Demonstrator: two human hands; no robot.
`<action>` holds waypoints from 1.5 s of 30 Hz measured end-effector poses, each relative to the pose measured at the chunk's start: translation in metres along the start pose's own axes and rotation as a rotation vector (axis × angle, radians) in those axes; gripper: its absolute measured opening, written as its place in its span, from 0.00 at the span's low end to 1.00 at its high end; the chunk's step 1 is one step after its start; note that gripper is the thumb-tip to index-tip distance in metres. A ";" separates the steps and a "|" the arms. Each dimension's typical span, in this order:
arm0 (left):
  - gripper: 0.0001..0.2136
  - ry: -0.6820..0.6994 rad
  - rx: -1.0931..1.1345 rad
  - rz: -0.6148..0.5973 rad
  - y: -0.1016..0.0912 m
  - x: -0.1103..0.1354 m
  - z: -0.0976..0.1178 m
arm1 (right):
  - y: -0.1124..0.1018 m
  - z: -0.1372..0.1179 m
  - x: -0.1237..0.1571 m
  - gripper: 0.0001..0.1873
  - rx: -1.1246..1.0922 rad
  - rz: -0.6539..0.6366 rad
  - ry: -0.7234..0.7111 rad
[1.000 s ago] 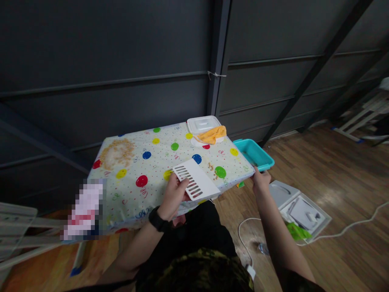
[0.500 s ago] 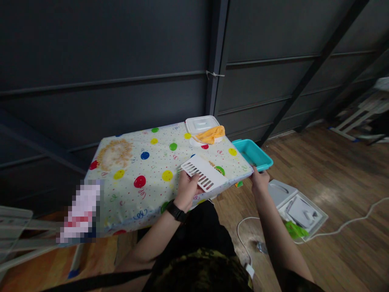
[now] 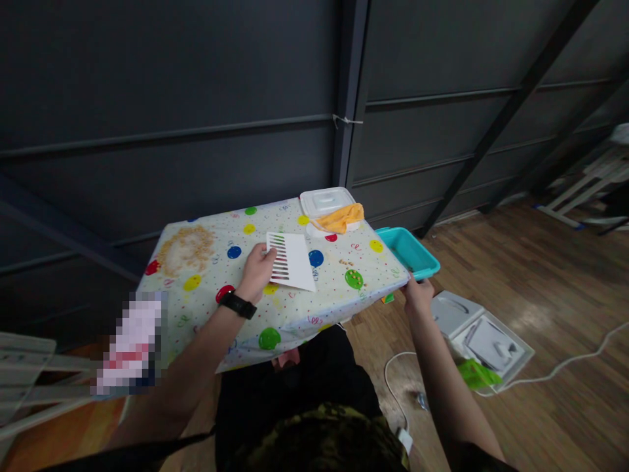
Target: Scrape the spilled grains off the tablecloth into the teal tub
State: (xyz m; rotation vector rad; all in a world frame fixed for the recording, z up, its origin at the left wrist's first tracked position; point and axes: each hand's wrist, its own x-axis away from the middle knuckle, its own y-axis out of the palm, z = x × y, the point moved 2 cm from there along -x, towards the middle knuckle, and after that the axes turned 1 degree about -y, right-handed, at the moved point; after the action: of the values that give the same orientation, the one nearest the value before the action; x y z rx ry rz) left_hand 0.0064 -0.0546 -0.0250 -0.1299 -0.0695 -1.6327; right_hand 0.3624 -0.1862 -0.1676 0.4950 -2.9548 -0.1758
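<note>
My left hand [image 3: 258, 270], wearing a black wristband, is closed on the slotted edge of a flat white plastic board [image 3: 299, 261]. The board is over the middle of the balloon-patterned tablecloth [image 3: 299, 305]. Beyond the table's right edge, my right hand [image 3: 419, 293] grips the near rim of a turquoise basin [image 3: 411, 250]; some of its fingers are hidden. A few small tan pieces [image 3: 346, 262], like beans or grains, lie right of the board. A larger tan scatter [image 3: 191, 250] with a whitish middle covers the table's far left.
A white lid [image 3: 327, 199] and an orange cloth [image 3: 344, 217] lie at the far right corner. Behind the table stands a dark panel wall [image 3: 221, 78]. An open white box [image 3: 491, 351] and a white cable [image 3: 565, 368] are on the wooden floor at right.
My left hand has moved the white board leftward, away from the table's right side, uncovering small tan pieces on the cloth. My right hand and the basin have stayed nearly in place.
</note>
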 end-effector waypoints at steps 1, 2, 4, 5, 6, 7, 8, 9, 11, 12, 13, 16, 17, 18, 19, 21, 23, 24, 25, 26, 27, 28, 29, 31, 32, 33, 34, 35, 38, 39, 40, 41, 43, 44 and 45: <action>0.03 0.005 -0.031 -0.013 -0.001 -0.007 0.001 | 0.000 0.000 0.001 0.19 -0.007 -0.004 0.001; 0.02 0.006 -0.061 -0.031 0.000 -0.013 0.001 | 0.000 0.000 0.002 0.19 -0.014 -0.006 0.002; 0.01 0.000 -0.111 -0.070 0.005 -0.020 0.000 | -0.001 0.000 0.004 0.19 -0.024 -0.007 0.001; 0.01 -0.005 -0.131 -0.088 0.008 -0.022 -0.001 | -0.001 0.000 0.004 0.19 -0.030 -0.007 -0.002; 0.01 -0.012 -0.149 -0.104 0.012 -0.023 -0.003 | -0.002 0.000 0.005 0.19 -0.038 -0.006 -0.004; 0.01 -0.020 -0.166 -0.118 0.016 -0.024 -0.006 | -0.002 0.000 0.005 0.19 -0.047 -0.004 -0.004; 0.01 -0.028 -0.181 -0.131 0.020 -0.024 -0.009 | -0.002 0.000 0.006 0.19 -0.056 -0.005 -0.004; 0.01 -0.036 -0.196 -0.140 0.023 -0.024 -0.012 | -0.003 -0.001 0.007 0.19 -0.064 -0.006 -0.001; 0.01 -0.046 -0.217 -0.151 0.028 -0.022 -0.017 | -0.004 -0.003 0.009 0.18 -0.065 -0.008 0.015; 0.01 -0.047 -0.224 -0.154 0.029 -0.021 -0.018 | -0.004 -0.003 0.010 0.18 -0.060 -0.009 0.023; 0.01 -0.046 -0.228 -0.155 0.031 -0.019 -0.019 | -0.005 -0.005 0.011 0.17 -0.057 -0.012 0.028; 0.02 -0.048 -0.230 -0.153 0.033 -0.010 -0.020 | -0.007 -0.008 0.013 0.17 -0.073 -0.012 0.022; 0.02 -0.051 -0.226 -0.152 0.034 -0.007 -0.020 | -0.008 -0.008 0.014 0.17 -0.082 -0.012 0.015; 0.02 -0.053 -0.219 -0.154 0.035 -0.003 -0.020 | -0.008 -0.009 0.015 0.17 -0.088 -0.011 0.010; 0.03 -0.054 -0.209 -0.159 0.037 0.000 -0.020 | -0.009 -0.009 0.016 0.18 -0.089 -0.010 0.009; 0.03 -0.058 -0.188 -0.166 0.040 0.006 -0.021 | -0.011 -0.009 0.017 0.19 -0.083 -0.007 0.005; 0.04 -0.065 -0.172 -0.166 0.043 0.011 -0.024 | -0.012 -0.008 0.018 0.21 -0.080 -0.001 0.002; 0.04 -0.069 -0.166 -0.162 0.045 0.013 -0.026 | -0.012 -0.008 0.019 0.21 -0.082 -0.002 0.000; 0.05 -0.073 -0.160 -0.159 0.046 0.015 -0.027 | -0.013 -0.008 0.019 0.22 -0.085 -0.007 -0.002; 0.05 -0.076 -0.153 -0.160 0.048 0.016 -0.029 | -0.013 -0.007 0.019 0.23 -0.088 -0.014 -0.004; 0.06 -0.077 -0.145 -0.163 0.050 0.018 -0.031 | -0.014 -0.007 0.019 0.23 -0.089 -0.022 -0.005; 0.06 -0.078 -0.136 -0.165 0.051 0.020 -0.033 | -0.014 -0.006 0.019 0.23 -0.085 -0.030 -0.007; 0.06 -0.080 -0.127 -0.168 0.053 0.021 -0.035 | -0.015 -0.006 0.019 0.24 -0.080 -0.037 -0.009; 0.07 -0.085 -0.112 -0.172 0.056 0.024 -0.038 | -0.016 -0.005 0.019 0.24 -0.068 -0.043 -0.009; 0.07 -0.089 -0.106 -0.175 0.057 0.025 -0.040 | -0.016 -0.005 0.019 0.25 -0.062 -0.043 -0.008; 0.07 -0.094 -0.099 -0.178 0.059 0.026 -0.042 | -0.017 -0.005 0.019 0.25 -0.056 -0.043 -0.007; 0.07 -0.098 -0.094 -0.180 0.060 0.026 -0.043 | -0.017 -0.005 0.020 0.25 -0.051 -0.043 -0.006; 0.08 -0.103 -0.088 -0.184 0.062 0.027 -0.044 | -0.018 -0.005 0.021 0.25 -0.047 -0.047 -0.006; 0.08 -0.117 -0.071 -0.193 0.067 0.029 -0.045 | -0.019 -0.007 0.025 0.26 -0.057 -0.075 -0.012; 0.08 -0.119 -0.066 -0.195 0.068 0.030 -0.045 | -0.020 -0.008 0.026 0.26 -0.065 -0.084 -0.012; 0.08 -0.119 -0.062 -0.196 0.069 0.030 -0.045 | -0.021 -0.008 0.027 0.26 -0.073 -0.090 -0.006; 0.08 -0.119 -0.060 -0.198 0.071 0.030 -0.045 | -0.021 -0.009 0.027 0.26 -0.082 -0.093 0.003; 0.08 -0.117 -0.060 -0.198 0.074 0.031 -0.046 | -0.023 -0.008 0.027 0.26 -0.104 -0.097 0.027; 0.08 -0.115 -0.059 -0.200 0.075 0.031 -0.046 | -0.023 -0.008 0.027 0.25 -0.116 -0.098 0.040; 0.08 -0.113 -0.058 -0.203 0.076 0.031 -0.046 | -0.023 -0.008 0.026 0.25 -0.123 -0.097 0.051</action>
State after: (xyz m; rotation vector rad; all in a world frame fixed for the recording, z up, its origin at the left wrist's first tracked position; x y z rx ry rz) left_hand 0.0786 -0.0960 -0.0694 -0.2672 -0.1249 -1.8300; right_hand 0.3466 -0.2173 -0.1602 0.6163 -2.8505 -0.3471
